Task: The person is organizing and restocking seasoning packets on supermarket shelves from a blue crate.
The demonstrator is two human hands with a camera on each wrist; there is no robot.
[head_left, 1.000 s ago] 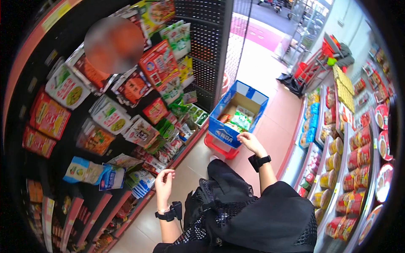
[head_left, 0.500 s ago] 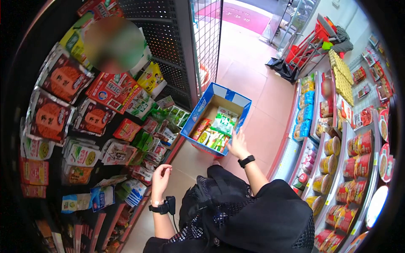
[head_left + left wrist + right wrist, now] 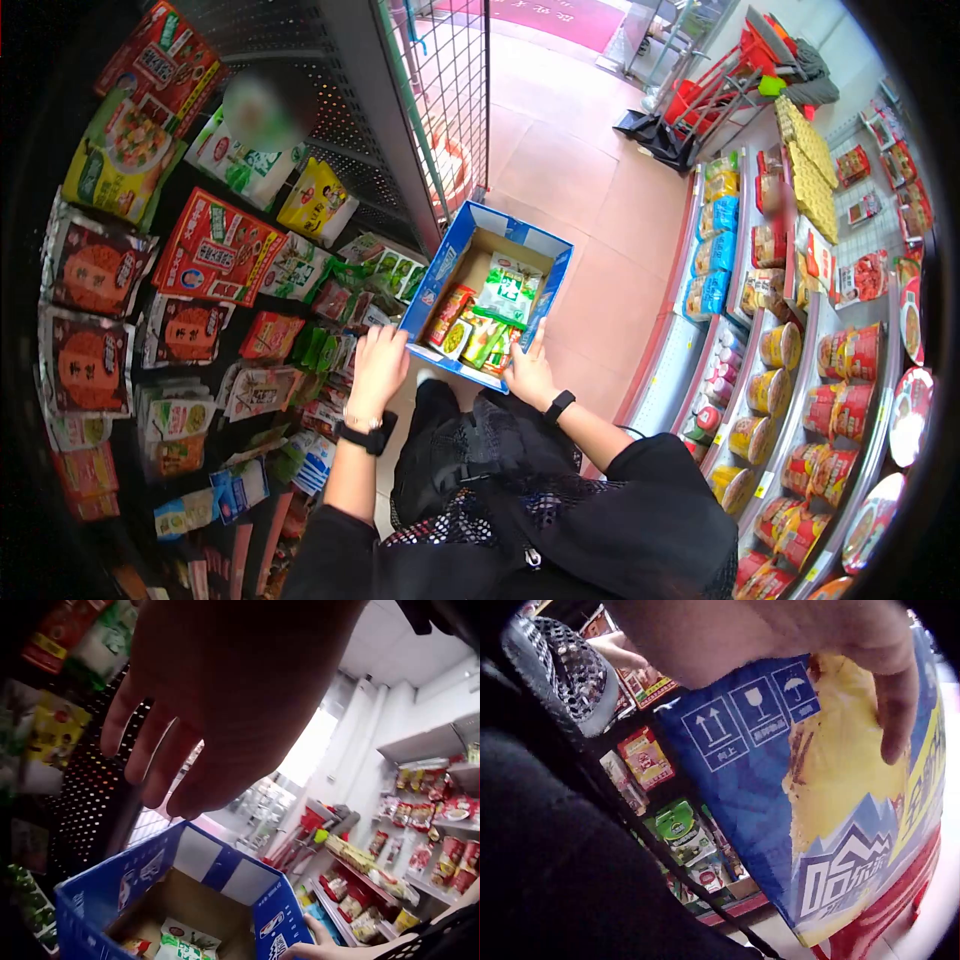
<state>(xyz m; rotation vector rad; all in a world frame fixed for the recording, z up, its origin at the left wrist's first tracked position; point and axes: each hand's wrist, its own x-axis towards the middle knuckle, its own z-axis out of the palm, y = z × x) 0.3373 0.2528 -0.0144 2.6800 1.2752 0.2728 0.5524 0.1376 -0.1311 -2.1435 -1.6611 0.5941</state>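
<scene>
A blue cardboard box stands in front of me, holding several food packets, among them a green-and-white packet and a red packet. My right hand is at its near right corner, gripping the rim of the wall. In the right wrist view, a finger hangs over the outside of the box, across a torn yellow patch. My left hand is just beside the box's near left corner, fingers relaxed and holding nothing. The left wrist view shows those fingers extended above the box.
Hanging food packets fill the dark rack on my left, close to the left hand. A wire mesh panel stands beyond the box. Shelves of noodle tubs line the right side. A red trolley is near the doorway.
The view has moved closer to the box. My left hand has come forward from beside the rack to the box's left corner. My right hand has settled at its right rim.
</scene>
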